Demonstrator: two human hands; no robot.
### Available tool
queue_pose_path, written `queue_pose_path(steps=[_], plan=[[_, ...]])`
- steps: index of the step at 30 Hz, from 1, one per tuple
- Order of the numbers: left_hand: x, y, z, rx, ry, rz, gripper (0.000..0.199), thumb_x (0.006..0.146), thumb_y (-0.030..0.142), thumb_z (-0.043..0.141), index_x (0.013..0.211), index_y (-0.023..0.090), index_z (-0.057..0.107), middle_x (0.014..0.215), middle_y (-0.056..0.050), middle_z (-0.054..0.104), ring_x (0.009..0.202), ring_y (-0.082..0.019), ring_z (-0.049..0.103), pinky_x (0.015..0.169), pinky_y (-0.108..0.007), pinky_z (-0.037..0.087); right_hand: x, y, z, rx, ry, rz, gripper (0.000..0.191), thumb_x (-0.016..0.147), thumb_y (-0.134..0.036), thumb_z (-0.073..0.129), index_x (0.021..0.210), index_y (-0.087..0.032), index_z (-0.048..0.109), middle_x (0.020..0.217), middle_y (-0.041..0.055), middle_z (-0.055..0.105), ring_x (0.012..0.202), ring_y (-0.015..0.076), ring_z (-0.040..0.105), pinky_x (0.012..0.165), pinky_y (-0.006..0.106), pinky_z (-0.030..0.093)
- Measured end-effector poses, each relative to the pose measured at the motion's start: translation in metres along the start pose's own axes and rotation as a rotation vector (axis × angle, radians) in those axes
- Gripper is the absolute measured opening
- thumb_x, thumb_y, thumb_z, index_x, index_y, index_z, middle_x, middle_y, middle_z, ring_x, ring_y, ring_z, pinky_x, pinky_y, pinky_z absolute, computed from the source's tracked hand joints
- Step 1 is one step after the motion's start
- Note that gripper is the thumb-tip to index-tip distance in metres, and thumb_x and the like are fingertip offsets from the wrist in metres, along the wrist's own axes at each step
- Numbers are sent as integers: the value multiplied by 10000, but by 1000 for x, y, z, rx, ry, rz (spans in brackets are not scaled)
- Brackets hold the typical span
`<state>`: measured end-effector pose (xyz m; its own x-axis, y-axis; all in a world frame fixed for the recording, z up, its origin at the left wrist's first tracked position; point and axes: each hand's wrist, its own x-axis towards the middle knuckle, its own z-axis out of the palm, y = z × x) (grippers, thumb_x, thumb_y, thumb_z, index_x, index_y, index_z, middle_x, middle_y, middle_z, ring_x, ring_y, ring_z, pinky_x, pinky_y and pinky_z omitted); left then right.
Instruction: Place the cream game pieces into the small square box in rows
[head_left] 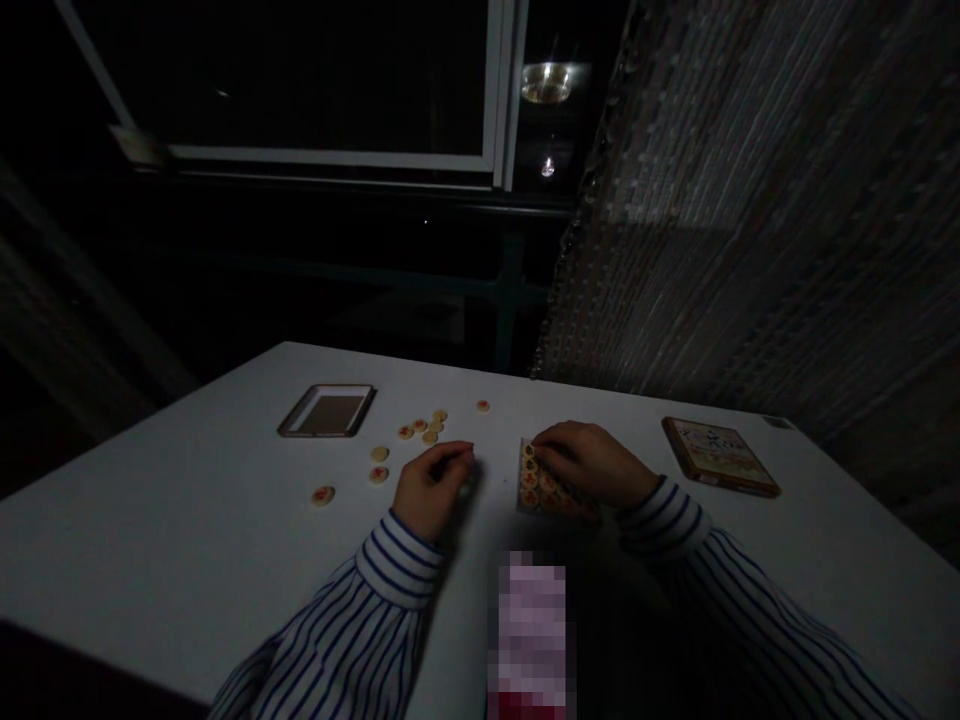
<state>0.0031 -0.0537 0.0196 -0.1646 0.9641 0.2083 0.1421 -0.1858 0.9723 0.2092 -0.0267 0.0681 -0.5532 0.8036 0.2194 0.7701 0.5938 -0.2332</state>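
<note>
On my feed the packed discs (530, 497) sit well in from the bench's (187, 520) far edge, right fingers (555, 436) bent over them, can't tell if they've gripped one. Left fingers (453, 447) look nearly pinched, contents unclear. I'd press lightly so none tip.

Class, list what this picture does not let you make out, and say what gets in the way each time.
All in the head view:
Some discs in the tray: the right hand covers them.
Whether the left hand pinches anything: its own curl and the dim light hide this.
The exact marks on the loose discs: too small and dim.
What lies beyond the window: darkness.
The table's left corner: cut off by the picture's left edge.
</note>
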Motion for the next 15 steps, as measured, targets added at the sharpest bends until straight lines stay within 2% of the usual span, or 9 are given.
queue_pose_path(steps=[4, 8, 11, 15], plan=[[13, 2, -38, 29, 74, 64, 253, 619, 327, 590, 795, 150, 629, 876, -68, 643, 840, -179, 573, 757, -285, 439, 15, -13, -4, -28, -40, -50, 259, 785, -261, 387, 907, -171, 597, 884, 45, 614, 826, 156, 528, 753, 258, 358], [31, 0, -76, 155, 139, 61, 269, 605, 352, 591, 776, 150, 635, 789, -61, 655, 763, -181, 587, 727, -292, 442, 34, -31, -1, -55, -82, -112, 259, 783, -257, 387, 913, -175, 595, 874, 48, 617, 828, 154, 531, 751, 254, 353], [44, -10, -98, 297, 189, 54, 275, 599, 361, 583, 773, 157, 642, 771, -65, 655, 719, -191, 588, 703, -299, 439, 51, -44, 9, -74, -104, -162, 253, 783, -254, 391, 917, -181, 593, 871, 48, 618, 825, 148, 533, 743, 243, 351], [53, -33, -117, 467, 235, 79, 291, 635, 364, 541, 824, 162, 633, 784, -69, 651, 689, -193, 588, 667, -296, 441, 75, -59, 25, -104, -147, -221, 247, 788, -256, 388, 915, -187, 589, 877, 45, 620, 832, 144, 535, 759, 242, 339]])
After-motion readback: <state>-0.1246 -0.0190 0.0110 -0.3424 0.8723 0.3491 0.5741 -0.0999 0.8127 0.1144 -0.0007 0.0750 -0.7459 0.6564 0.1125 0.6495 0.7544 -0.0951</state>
